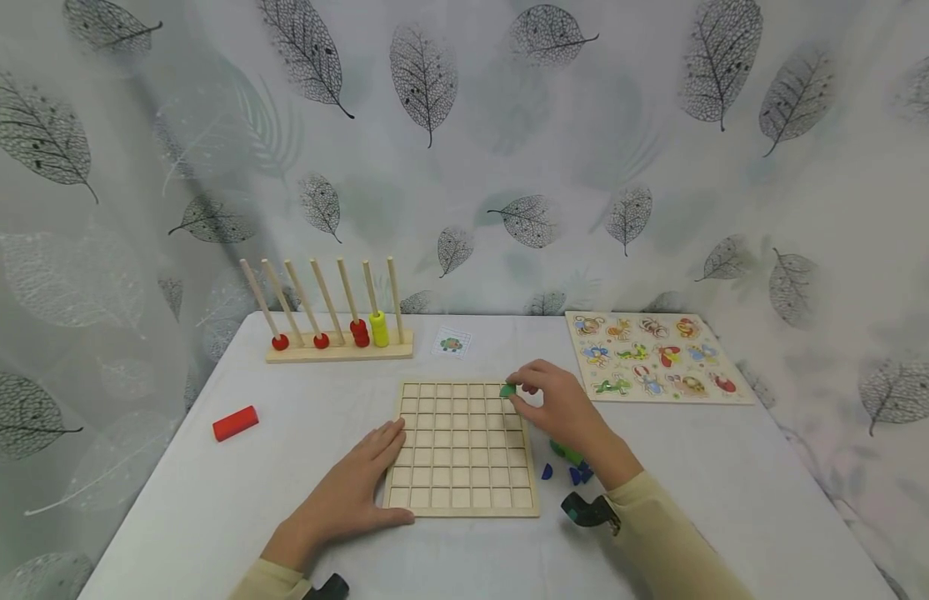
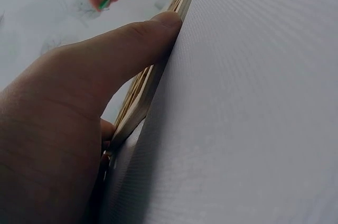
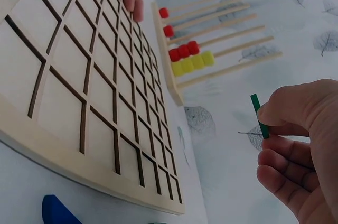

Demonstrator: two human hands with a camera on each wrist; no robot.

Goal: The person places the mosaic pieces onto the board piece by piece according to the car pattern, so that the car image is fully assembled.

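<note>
Head view: our right grip [image 1: 560, 410] pinches a green chip [image 1: 506, 391] at the wooden grid board's [image 1: 461, 457] one o'clock — our left grip [image 1: 350, 486], thumb spread, presumably steadies eight o'clock.

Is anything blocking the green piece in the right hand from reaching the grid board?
Nothing visible is. The right hand pinches the green piece by the far right corner of the grid board; the left hand touches its left edge.

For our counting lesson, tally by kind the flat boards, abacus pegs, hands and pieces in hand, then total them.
Boards: 2 (grid, puzzle)
Abacus pegs: 7
Hands: 2 (left hand, right hand)
Pieces in hand: 1 (green piece)
Total: 12
</note>
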